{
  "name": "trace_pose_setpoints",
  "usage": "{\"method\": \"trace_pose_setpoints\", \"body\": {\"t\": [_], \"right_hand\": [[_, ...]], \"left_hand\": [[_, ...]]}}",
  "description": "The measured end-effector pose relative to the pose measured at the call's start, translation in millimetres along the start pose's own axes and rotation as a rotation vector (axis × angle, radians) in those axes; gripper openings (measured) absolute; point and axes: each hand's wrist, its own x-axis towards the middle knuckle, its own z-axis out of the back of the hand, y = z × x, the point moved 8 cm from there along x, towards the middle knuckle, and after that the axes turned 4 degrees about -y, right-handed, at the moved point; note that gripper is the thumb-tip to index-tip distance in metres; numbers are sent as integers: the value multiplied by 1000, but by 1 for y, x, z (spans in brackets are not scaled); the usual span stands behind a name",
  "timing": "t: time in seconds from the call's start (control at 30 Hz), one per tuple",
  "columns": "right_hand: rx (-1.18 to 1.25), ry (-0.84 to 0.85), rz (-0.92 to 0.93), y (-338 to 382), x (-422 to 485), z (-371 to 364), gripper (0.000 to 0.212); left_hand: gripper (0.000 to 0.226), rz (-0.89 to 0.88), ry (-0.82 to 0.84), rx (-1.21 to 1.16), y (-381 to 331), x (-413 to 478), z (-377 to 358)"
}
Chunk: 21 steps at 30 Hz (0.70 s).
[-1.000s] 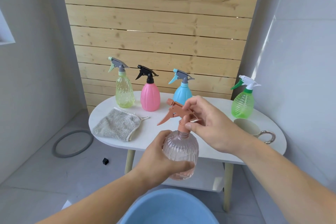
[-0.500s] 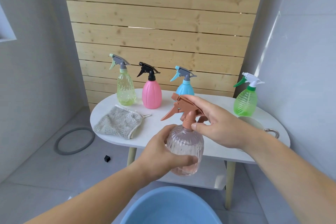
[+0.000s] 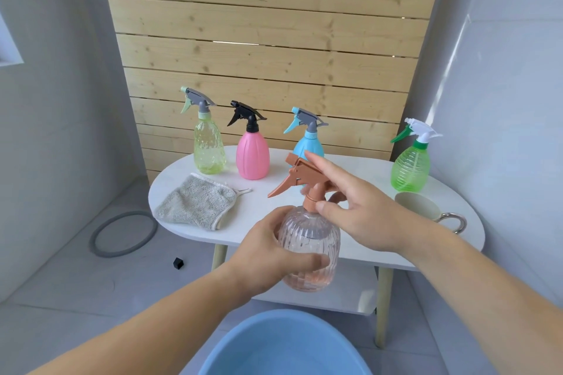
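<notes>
1. Currently, the left hand [image 3: 268, 256] grips the belly of the bottle [image 3: 310, 253] with its fingers wrapped round it. The bottle is upright in the air, just in front of the desk [image 3: 262, 198] edge and above the blue basin [image 3: 283, 347].
2. The right hand [image 3: 365, 216] pinches the collar of the spray head [image 3: 301, 175] between the thumb and curled fingers. Its index finger lies straight along the top of the head.
3. The step in hand appears to be turning the spray head on the neck thread. The direction of turn cannot be told.
4. For a clean turn, apply the twist at the collar, not at the trigger lever. Hold the body firmly but without squeezing, since the thin wall probably flexes.
5. Keep the bottle vertical and over the basin, so that any drips should fall there.
6. The bottle is clear, pale pink plastic, rounded and ribbed lengthwise. It seems to hold a little liquid at the bottom.
7. The spray head is opaque, matt brown plastic with a tapered lever.
8. The desk has a smooth white oval top. A grey terry cloth [image 3: 198, 202] lies on it.
</notes>
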Motion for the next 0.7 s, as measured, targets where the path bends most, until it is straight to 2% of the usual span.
{"method": "trace_pose_setpoints", "body": {"t": [0.2, 0.3, 0.5, 0.7], "right_hand": [[-114, -29, 39, 0, 2, 0, 63], [-18, -23, 16, -1, 3, 1, 66], [-90, -60, 41, 0, 5, 1, 61], [1, -40, 33, -1, 4, 3, 65]], "left_hand": [[62, -8, 9, 3, 1, -1, -4], [65, -14, -27, 12, 1, 1, 0], [65, -20, -19, 22, 2, 2, -4], [67, -49, -47, 45, 1, 5, -2]]}}
